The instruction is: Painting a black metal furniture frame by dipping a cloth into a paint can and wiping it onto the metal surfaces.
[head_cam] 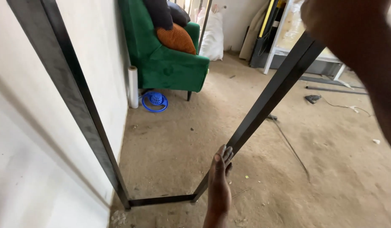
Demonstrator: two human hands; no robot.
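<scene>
A black metal frame stands on the dirt floor. Its left bar [73,97] leans along the white wall, a short bottom bar [161,200] lies on the ground, and its right bar [267,101] slants up to the top right. My right hand [343,21], close to the camera and blurred, is closed over the upper end of the right bar. What looks like my bare foot [220,181] rests against the lower part of that bar near the corner. My left hand is out of view.
A green armchair [166,63] with an orange cushion stands by the wall, with a white roll [133,86] and a blue plastic object [155,100] beside it. A white sack, leaning boards, a white frame [280,38] and a cable [292,147] lie further back.
</scene>
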